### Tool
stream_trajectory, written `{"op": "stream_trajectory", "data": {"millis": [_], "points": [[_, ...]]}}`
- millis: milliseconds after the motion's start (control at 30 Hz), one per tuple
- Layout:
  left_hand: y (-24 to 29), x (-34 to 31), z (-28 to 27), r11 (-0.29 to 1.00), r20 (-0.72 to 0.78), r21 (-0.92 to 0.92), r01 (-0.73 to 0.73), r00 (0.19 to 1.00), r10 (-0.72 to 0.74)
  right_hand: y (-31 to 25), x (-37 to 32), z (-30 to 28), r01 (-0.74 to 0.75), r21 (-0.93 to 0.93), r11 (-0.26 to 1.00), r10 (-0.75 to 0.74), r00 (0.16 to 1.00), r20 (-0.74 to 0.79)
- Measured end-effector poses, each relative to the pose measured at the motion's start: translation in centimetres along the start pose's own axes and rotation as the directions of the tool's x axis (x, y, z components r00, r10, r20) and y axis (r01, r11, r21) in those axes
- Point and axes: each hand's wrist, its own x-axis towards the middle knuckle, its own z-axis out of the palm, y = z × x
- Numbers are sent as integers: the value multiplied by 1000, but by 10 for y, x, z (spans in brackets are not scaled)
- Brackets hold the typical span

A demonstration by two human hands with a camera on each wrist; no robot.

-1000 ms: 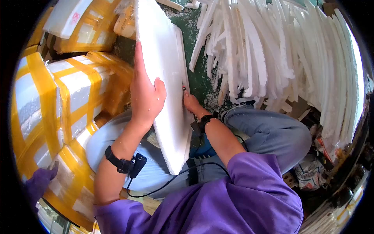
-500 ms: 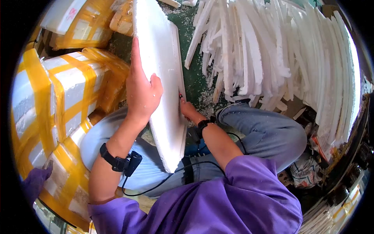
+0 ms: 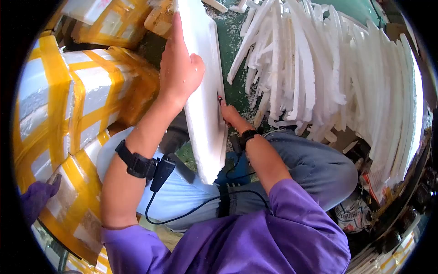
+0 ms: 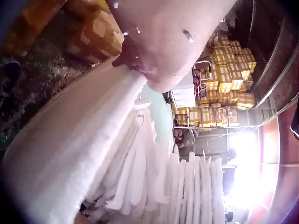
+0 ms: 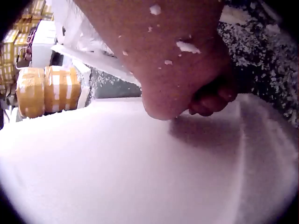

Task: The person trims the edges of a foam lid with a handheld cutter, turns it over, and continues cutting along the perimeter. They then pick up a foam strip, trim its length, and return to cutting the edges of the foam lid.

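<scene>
A long white foam board (image 3: 205, 105) stands tilted on edge before the person's body, its low end over the lap. My left hand (image 3: 180, 71) grips the board's left edge, thumb on the near face; in the left wrist view the foam edge (image 4: 110, 116) runs up to that hand. On the board's right side, my right hand (image 3: 232, 114) has its fingers curled round a small tool (image 3: 220, 98) with a red and dark end, mostly hidden in the fist. The right wrist view shows the fist (image 5: 187, 88) right at the foam face (image 5: 126, 158). Foam crumbs cling to both hands.
Many white foam strips (image 3: 292, 64) lean in a row at the right. Foam boxes bound with yellow tape (image 3: 91, 91) are stacked at the left. Crumbs litter the green floor (image 3: 232, 52). A black cable (image 3: 196, 208) crosses the lap; a purple glove (image 3: 39, 198) lies on a box.
The board and my left hand have shifted forward, away from the body, and slightly right in the head view. My right hand stays at the board's right side, still gripping the small tool.
</scene>
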Motion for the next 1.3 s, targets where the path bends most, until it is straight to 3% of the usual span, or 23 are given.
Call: {"op": "stream_trajectory", "data": {"millis": [33,67,100,200,233,300,367,467,567,667,767,967,1067,1200,1300], "points": [[-1,4,2,1000,-23,11,-21,1000,21,-2,6,1,-95,15,995,95,996,1],[0,7,3,999,-44,21,-40,998,41,-24,-17,-9,-180,74,981,173,980,94],[5,8,2,998,-59,31,-57,997,58,-19,-17,-5,-163,84,983,156,985,78],[37,11,-5,978,-54,-190,87,994,-99,-11,-18,0,-89,76,993,86,996,37],[31,10,-1,992,-59,-121,42,997,-50,-7,-22,0,-57,51,997,55,998,33],[11,9,12,998,-59,16,-56,997,56,23,-1,10,-2,-46,999,0,999,-41],[14,10,9,1000,-40,17,-12,999,12,99,57,42,16,-195,981,-51,983,-178],[10,8,8,999,-47,31,-9,999,10,28,2,17,-105,-148,983,104,994,-17],[8,6,6,1000,-31,19,-8,999,8,65,28,31,141,-202,969,-160,984,-83],[12,6,6,1000,-35,-19,1,999,-2,14,-17,13,-1,-185,983,-15,996,-89],[20,8,5,1000,-25,-1,12,1000,-12,9,-14,1,-163,-127,979,178,977,121],[8,8,7,998,-61,53,-25,998,28,50,-26,12,-37,-91,995,35,999,-24],[2,7,9,997,-68,54,-61,996,64,4,-74,-25,-308,-131,942,331,916,227],[12,8,2,992,-128,-93,-88,989,76,5,-70,-14,-294,-76,953,303,929,213],[33,11,-7,993,-58,-110,47,997,-54,3,-70,-32,-279,-63,958,285,916,281]]}}
